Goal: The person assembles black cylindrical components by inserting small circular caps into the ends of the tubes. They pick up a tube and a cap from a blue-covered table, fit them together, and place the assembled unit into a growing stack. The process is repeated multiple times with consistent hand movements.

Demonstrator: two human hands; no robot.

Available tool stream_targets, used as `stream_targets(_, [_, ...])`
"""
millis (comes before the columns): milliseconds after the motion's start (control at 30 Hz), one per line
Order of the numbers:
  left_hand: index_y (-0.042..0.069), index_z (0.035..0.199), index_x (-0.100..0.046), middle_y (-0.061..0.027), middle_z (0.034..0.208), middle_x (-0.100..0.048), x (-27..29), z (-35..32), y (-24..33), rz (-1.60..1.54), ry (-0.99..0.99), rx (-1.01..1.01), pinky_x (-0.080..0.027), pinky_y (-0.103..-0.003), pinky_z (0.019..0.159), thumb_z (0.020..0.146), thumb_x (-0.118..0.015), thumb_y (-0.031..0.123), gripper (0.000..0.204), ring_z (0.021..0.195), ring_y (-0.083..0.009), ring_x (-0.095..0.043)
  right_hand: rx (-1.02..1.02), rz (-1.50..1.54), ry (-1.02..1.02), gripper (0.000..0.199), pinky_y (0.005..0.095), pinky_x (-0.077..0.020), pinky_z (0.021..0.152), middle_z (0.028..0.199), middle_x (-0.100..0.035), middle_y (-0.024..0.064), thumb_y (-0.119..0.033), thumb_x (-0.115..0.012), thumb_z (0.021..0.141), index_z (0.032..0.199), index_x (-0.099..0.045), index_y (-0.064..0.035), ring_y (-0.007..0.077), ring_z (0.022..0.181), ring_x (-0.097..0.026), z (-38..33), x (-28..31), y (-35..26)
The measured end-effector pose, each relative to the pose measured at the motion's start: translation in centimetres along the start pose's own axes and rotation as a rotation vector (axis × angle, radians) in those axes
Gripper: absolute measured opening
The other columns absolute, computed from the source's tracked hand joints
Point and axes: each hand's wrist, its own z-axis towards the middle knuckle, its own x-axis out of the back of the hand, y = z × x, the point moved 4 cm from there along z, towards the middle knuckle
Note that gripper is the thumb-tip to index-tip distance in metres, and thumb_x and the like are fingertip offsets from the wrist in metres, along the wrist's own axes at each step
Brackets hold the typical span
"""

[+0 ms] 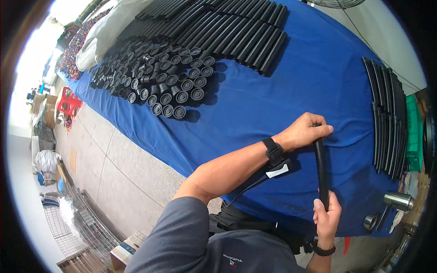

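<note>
Covering a long table, blue cloth [273,95], black tubes [236,27], concrete floor [114,168]

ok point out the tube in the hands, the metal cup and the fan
tube [321,166], head view, mid-length
metal cup [398,200], head view, side wall
fan [339,3], head view, lower grille

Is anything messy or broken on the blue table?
Nothing looks broken or spilled. The black tubes lie in neat rows, the short black caps stand bunched together, and both hands, left hand and right hand, grip one black tube.
</note>
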Motion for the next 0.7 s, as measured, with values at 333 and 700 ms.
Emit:
stream_targets(333, [0.009,0.079,-0.063,0.0050,0.063,-0.053,-0.4,0.3,-0.2,-0.135,-0.050,-0.057,-0.031,-0.024,0.045,0.101,-0.067,0.036,0.035,0.050,-0.0043,-0.043,-0.200,0.494,-0.132,0.025,0.0243,-0.0382,0.035,0.071,-0.062,0.0099,-0.013,-0.057,0.100,0.118,-0.059,0.0052,0.0117,0.041,-0.049,-0.1,-0.5,0.8])
stream_targets(700, [0.010,0.079,-0.063,0.0055,0.062,-0.051,-0.1,0.1,-0.2,-0.099,-0.028,0.023,-0.030,-0.023,0.046,0.101,-0.066,0.038,0.036,0.051,-0.0035,-0.042,-0.201,0.369,-0.091,0.034,0.0219,-0.0370,0.039,0.071,-0.059,0.0054,-0.017,-0.066,0.098,0.124,-0.058,0.0039,0.0078,0.045,-0.050,-0.1,-0.6,0.7])
